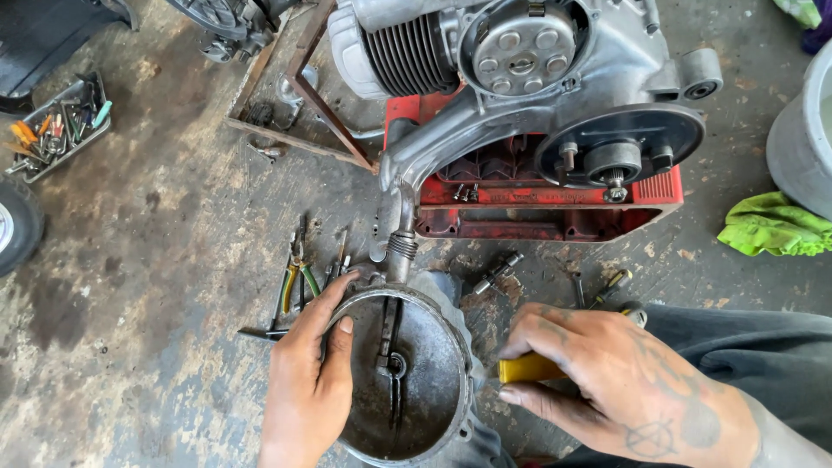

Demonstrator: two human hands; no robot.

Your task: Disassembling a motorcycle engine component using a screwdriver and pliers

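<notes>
A round, dirty metal drum lies open side up in front of me, with a small metal part at its centre. My left hand grips its left rim, thumb inside the edge. My right hand is closed around a yellow tool handle right beside the drum's right rim; the tool's tip is hidden. Behind them a grey engine with cooling fins rests on a red crate.
Pliers and several small tools lie on the stained concrete floor left of the drum. A tray of tools sits far left, a wheel at the left edge, a green rag and a grey tub at right.
</notes>
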